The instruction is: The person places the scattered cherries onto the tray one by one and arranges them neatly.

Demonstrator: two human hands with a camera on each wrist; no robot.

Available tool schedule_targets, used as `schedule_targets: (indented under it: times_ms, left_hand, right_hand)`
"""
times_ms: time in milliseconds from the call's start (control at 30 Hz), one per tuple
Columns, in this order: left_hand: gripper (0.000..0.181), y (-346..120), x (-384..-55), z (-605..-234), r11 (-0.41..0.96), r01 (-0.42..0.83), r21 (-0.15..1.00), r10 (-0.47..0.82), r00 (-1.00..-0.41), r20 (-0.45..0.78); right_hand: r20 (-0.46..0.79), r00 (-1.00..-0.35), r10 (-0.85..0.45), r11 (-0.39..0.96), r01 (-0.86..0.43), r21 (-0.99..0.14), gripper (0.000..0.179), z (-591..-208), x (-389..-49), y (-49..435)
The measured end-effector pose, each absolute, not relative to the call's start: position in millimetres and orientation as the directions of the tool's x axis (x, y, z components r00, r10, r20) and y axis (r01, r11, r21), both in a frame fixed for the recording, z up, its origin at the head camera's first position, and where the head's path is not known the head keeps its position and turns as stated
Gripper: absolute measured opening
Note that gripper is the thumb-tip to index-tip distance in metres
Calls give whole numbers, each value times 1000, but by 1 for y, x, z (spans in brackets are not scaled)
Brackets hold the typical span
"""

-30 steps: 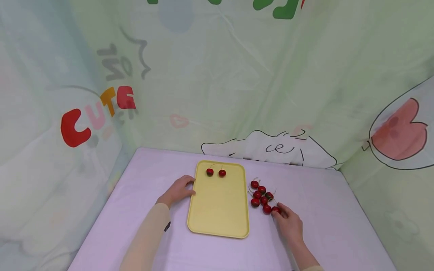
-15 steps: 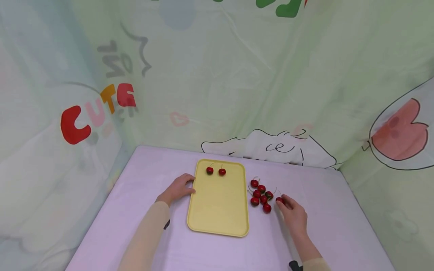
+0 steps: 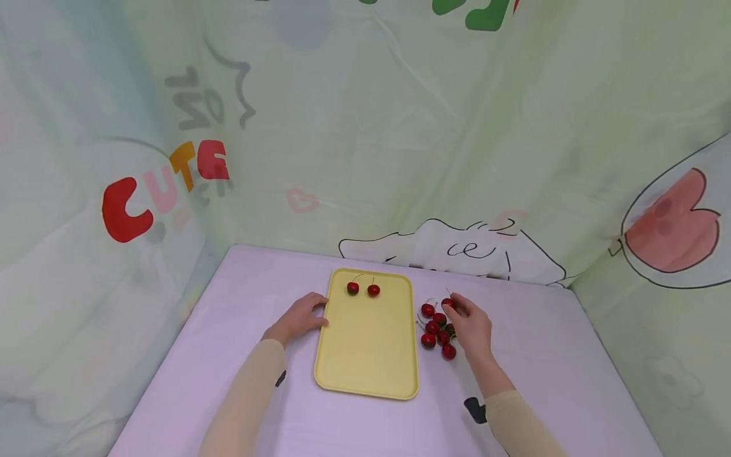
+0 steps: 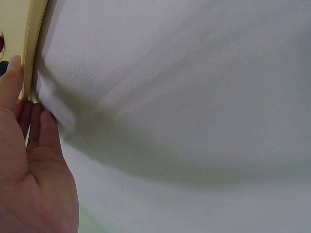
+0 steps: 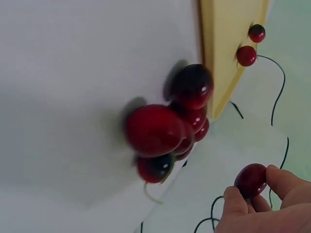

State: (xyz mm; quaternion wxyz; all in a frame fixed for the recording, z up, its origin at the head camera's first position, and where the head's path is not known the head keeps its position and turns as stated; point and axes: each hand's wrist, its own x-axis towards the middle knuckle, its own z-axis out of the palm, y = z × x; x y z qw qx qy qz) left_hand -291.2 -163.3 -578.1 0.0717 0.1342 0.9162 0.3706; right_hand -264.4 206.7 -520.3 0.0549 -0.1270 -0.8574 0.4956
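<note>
Red cherry [image 5: 250,179] (partly covered), pinched by right hand [image 3: 472,325].

Printed curtain [image 3: 371,133] behind lilac table [image 3: 548,362]

From here I see a lilac-covered table [image 3: 548,355] across the bottom of the frame, bearing a yellow tray [image 3: 365,355] at lower centre and clustered cherries [image 3: 432,327] right of it.

Clustered cherries [image 3: 432,328] lie right of the tray [image 3: 367,349].
</note>
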Motion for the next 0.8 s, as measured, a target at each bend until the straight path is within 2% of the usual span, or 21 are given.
schedule_targets:
  times_ms: [100,133,333,367,567,800]
  left_hand:
    - [51,-164,-291,-580,689,183,701,295,-955,-40]
    - [51,-164,-291,-581,688,184,702,294,-955,-37]
    - [52,-165,-293,-583,680,198,706,300,-954,-21]
    - [52,-165,-293,-583,677,201,708,303,-953,-19]
    - [53,-165,-295,-580,688,182,703,296,-954,-43]
    - [53,-164,-294,-580,684,169,710,297,-953,-60]
  right_hand:
    - [-33,-963,268,480,163,-862,50,-525,-277,194]
    - [-9,-963,270,491,146,-859,51,-540,-289,196]
    - [-47,-972,231,464,153,-872,47,-546,-311,171]
    - [-78,-973,218,450,171,-876,46,-533,-307,161]
    - [-77,-982,171,441,146,-886,46,-541,-320,140]
    - [-47,-989,139,512,112,-852,45,-549,-331,127]
